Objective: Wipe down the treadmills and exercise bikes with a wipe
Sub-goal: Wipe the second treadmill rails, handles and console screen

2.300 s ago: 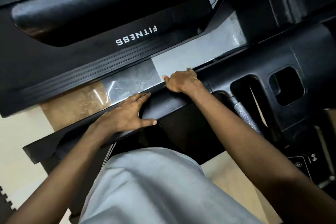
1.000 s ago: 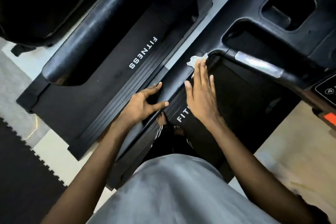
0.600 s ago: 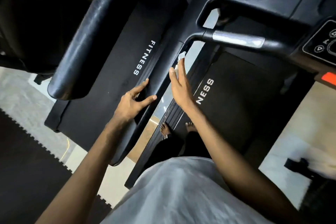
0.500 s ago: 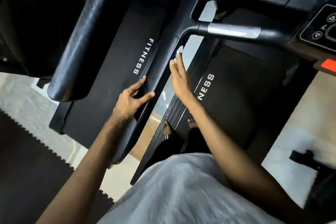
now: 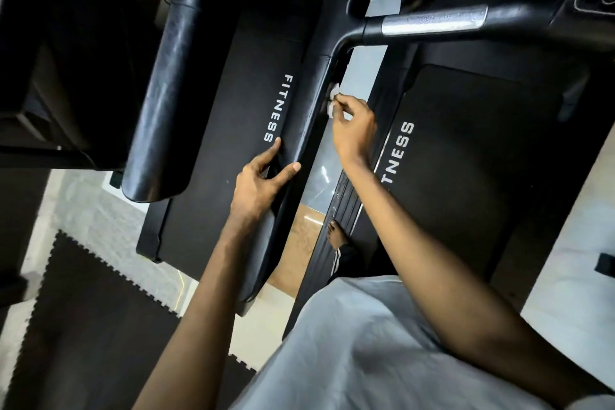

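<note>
We brace the handrail (image 5: 293,130) with our spread left hand (image 5: 258,181) so our right hand (image 5: 352,130) pinches the wipe (image 5: 332,98) firmly against it.

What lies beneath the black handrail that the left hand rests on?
Below the handrail you can see a treadmill belt marked FITNESS and glossy floor with a bare foot. The handrail and left hand cover whatever lies directly below.

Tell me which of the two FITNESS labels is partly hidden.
The right label, whose first letters the right forearm covers. The left label, by the left hand, reads whole.
</note>
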`<state>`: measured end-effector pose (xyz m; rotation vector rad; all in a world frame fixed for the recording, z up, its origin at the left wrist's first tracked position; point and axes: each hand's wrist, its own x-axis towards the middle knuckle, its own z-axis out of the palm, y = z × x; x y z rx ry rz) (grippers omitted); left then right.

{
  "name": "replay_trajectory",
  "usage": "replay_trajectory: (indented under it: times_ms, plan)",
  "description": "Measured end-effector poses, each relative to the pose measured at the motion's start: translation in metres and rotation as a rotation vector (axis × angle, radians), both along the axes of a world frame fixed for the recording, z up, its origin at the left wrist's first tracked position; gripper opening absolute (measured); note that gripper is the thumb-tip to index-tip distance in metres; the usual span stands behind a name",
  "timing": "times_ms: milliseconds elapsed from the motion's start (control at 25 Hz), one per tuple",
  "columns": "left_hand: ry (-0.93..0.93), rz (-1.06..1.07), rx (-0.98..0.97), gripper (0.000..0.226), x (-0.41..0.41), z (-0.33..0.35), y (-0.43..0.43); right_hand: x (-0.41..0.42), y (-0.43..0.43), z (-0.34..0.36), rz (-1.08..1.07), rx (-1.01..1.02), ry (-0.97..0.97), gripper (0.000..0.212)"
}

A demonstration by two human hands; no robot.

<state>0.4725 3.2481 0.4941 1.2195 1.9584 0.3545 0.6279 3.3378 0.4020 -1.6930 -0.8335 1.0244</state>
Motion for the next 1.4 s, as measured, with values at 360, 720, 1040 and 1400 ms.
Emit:
replay_trajectory:
  times_ms: [360, 720, 1040, 1400]
  plan:
    - [0.026, 0.018, -0.025, 0.070, 0.001, 0.000, -0.001, 0.003, 0.015, -0.003, -0.029, -0.073, 0.204, 0.020]
    - [0.021, 0.038, -0.025, 0.069, 0.003, -0.001, -0.001, -0.009, -0.006, -0.004, 0.011, 0.001, 0.209, 0.010]
    - [0.051, 0.041, -0.013, 0.066, 0.007, 0.003, -0.013, -0.002, 0.022, -0.007, -0.054, -0.115, 0.249, 0.018]
    - [0.073, 0.016, -0.031, 0.066, 0.003, 0.006, -0.020, 0.003, 0.002, 0.016, 0.034, 0.272, 0.069, 0.016]
